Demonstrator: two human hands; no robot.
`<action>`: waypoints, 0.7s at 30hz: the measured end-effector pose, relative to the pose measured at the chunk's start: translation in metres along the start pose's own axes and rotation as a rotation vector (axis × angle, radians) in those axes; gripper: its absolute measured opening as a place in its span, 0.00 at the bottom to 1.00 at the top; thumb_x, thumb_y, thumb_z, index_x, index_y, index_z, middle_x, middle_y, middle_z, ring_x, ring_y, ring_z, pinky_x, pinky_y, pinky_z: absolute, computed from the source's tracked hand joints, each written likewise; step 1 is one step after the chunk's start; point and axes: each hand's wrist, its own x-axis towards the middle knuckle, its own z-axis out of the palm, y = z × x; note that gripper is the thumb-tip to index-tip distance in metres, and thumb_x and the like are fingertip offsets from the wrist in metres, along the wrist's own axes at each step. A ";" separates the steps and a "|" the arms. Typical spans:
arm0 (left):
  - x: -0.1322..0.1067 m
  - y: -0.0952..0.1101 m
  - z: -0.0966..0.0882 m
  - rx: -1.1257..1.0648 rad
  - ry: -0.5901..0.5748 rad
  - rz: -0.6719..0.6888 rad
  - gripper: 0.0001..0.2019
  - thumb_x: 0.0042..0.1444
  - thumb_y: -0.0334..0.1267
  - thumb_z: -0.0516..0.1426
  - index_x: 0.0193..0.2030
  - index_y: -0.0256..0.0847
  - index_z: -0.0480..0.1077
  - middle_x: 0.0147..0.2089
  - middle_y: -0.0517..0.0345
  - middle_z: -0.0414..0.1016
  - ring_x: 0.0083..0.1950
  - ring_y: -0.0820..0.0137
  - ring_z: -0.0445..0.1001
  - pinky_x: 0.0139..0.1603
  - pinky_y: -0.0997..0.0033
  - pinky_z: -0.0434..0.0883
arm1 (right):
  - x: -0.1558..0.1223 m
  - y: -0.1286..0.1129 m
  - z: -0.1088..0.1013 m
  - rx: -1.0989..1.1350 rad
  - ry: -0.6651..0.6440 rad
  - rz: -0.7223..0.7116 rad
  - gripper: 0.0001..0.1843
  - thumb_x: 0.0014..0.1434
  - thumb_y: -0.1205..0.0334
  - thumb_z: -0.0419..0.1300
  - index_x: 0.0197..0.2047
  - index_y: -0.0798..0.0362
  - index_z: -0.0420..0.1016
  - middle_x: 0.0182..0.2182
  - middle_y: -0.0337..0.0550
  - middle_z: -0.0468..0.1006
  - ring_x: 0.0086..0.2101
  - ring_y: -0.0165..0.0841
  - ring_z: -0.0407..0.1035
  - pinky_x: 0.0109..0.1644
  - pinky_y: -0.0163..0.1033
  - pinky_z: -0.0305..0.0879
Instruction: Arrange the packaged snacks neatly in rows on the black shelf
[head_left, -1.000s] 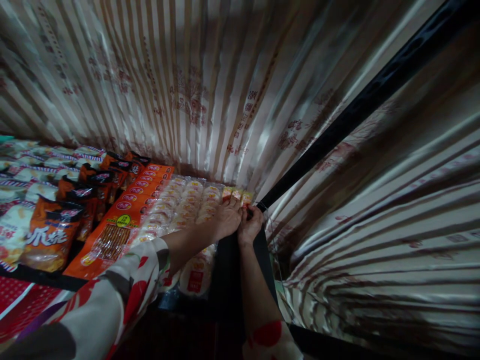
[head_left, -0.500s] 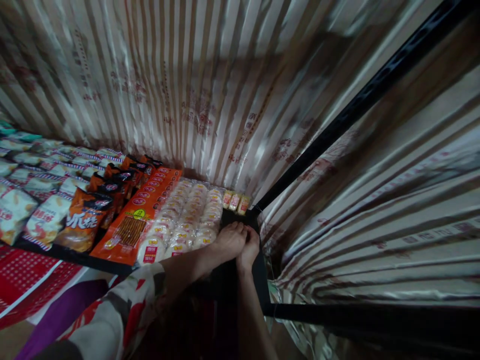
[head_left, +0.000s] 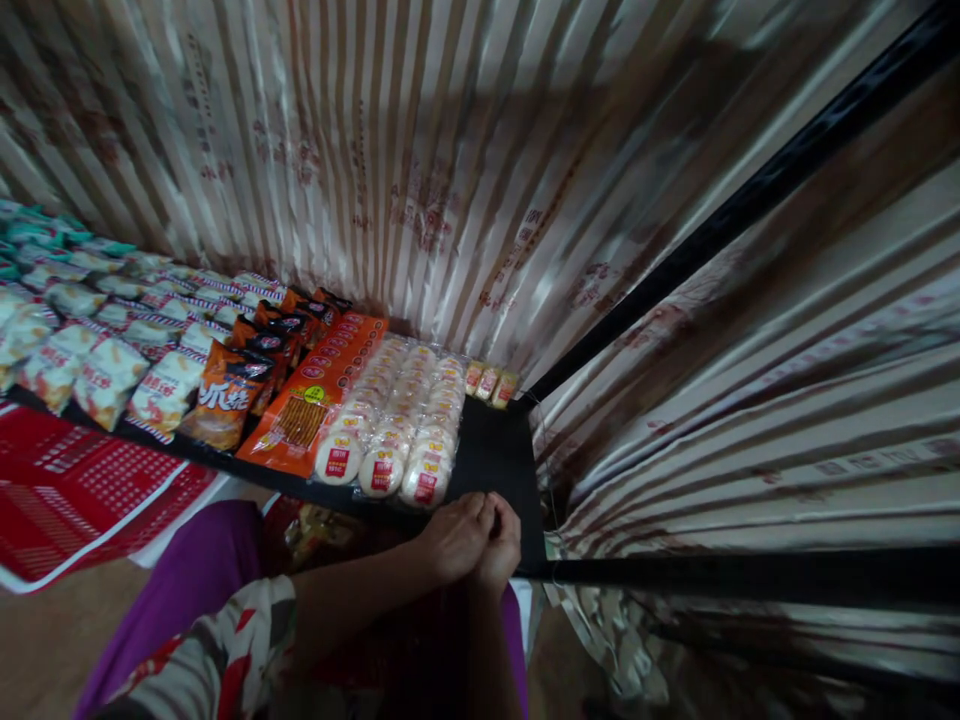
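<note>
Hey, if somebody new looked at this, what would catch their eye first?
Probably the bright orange packet lying on the black shelf, just left of the wrapped round crackers. Then likely the red basket at lower left, and the left hand and right hand close together at the shelf's front edge.

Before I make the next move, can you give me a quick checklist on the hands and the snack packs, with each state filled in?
1. Both hands in view: ok; left hand and right hand are together at the near edge of the black shelf.
2. Anything held: cannot tell; the fingers hide whatever may be between them.
3. Left hand apart from the nearest round cracker packs: cannot tell from this angle.
4. Cracker packs in order: ok, three rows running back.
5. Small yellow packets in line: ok, three side by side near the black post.
</note>
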 end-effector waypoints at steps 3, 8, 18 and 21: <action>-0.025 0.004 -0.002 -0.014 -0.007 0.022 0.17 0.62 0.28 0.43 0.57 0.28 0.59 0.53 0.41 0.68 0.54 0.60 0.68 0.55 0.61 0.68 | -0.022 0.001 -0.005 -0.023 0.006 -0.048 0.18 0.57 0.51 0.53 0.42 0.56 0.72 0.42 0.52 0.74 0.44 0.39 0.68 0.50 0.46 0.64; -0.076 0.004 -0.002 -0.088 -0.038 0.070 0.24 0.60 0.30 0.46 0.63 0.27 0.51 0.61 0.39 0.63 0.62 0.61 0.62 0.61 0.63 0.64 | -0.059 -0.004 -0.017 -0.070 -0.067 -0.074 0.15 0.61 0.52 0.50 0.40 0.53 0.72 0.41 0.51 0.75 0.44 0.38 0.69 0.48 0.45 0.65; -0.146 -0.015 0.024 -0.222 -0.217 -0.236 0.32 0.52 0.26 0.48 0.66 0.29 0.50 0.65 0.39 0.57 0.66 0.61 0.57 0.64 0.62 0.61 | -0.127 -0.001 0.001 -0.070 -0.313 0.019 0.16 0.60 0.57 0.47 0.42 0.53 0.73 0.42 0.51 0.77 0.44 0.37 0.70 0.51 0.46 0.65; -0.150 -0.026 0.025 -0.240 -0.280 -0.372 0.32 0.51 0.24 0.48 0.65 0.29 0.52 0.65 0.40 0.58 0.66 0.62 0.57 0.65 0.63 0.59 | -0.137 0.008 0.019 -0.061 -0.447 0.097 0.18 0.57 0.59 0.48 0.44 0.55 0.74 0.44 0.54 0.77 0.46 0.39 0.70 0.53 0.46 0.64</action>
